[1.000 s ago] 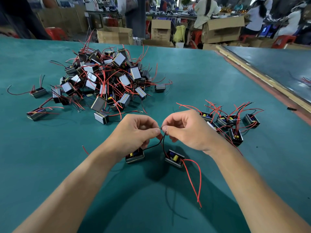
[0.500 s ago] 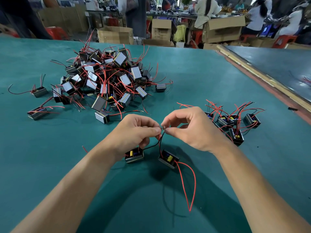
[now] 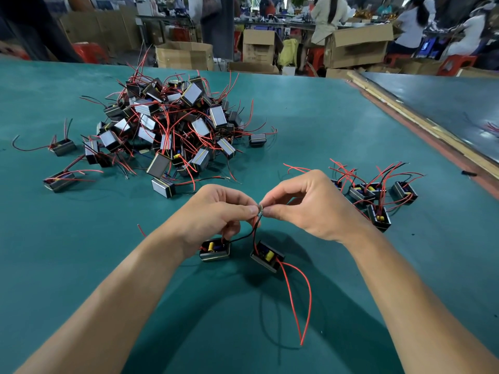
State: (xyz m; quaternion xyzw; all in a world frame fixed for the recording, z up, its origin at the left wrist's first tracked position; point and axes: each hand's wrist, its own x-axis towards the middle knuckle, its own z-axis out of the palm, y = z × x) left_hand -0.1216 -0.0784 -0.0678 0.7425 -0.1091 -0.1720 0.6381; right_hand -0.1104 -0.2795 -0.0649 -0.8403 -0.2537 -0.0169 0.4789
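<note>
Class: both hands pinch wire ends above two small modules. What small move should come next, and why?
Probably a twist: the right hand rolls the wire ends while the left hand holds its pinch. Leads from the left module and the right module rise to that one point, where both grips meet.

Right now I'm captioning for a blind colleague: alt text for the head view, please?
A person's left hand and right hand pinch together wire ends from two small black boxes, the left box and the right box, above a green table. A tangled pile of such boxes lies far left, a smaller group at right.
</note>
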